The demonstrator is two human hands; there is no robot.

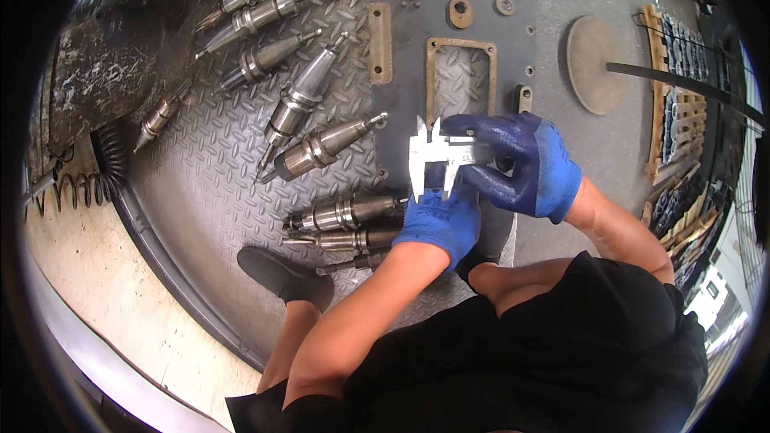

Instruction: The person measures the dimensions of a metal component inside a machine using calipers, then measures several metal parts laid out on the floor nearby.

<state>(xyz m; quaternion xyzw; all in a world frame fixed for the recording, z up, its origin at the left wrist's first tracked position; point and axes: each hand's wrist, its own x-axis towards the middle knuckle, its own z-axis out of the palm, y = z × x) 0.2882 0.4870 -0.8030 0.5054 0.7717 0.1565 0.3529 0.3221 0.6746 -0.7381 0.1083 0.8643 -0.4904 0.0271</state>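
A silver caliper point(430, 152) is in front of me over the metal plate, its two jaws a little apart. My right hand point(525, 164), in a blue coated glove, is closed around the caliper's body from the right. My left hand point(443, 220), in a blue glove too, is just below and behind the jaws. Its fingers are mostly hidden by the caliper, so I cannot tell what they grip. Beneath is a large dark flat metal plate point(401, 108) with a rectangular opening and several bolt holes.
Several tapered tool holders, one a steel holder point(329, 147), lie left of the plate on diamond-tread flooring point(208, 160). A round disc on a stand point(597, 64) is at the right, with wooden pallets point(686, 104) beyond. A black coiled hose point(88, 184) hangs at the left.
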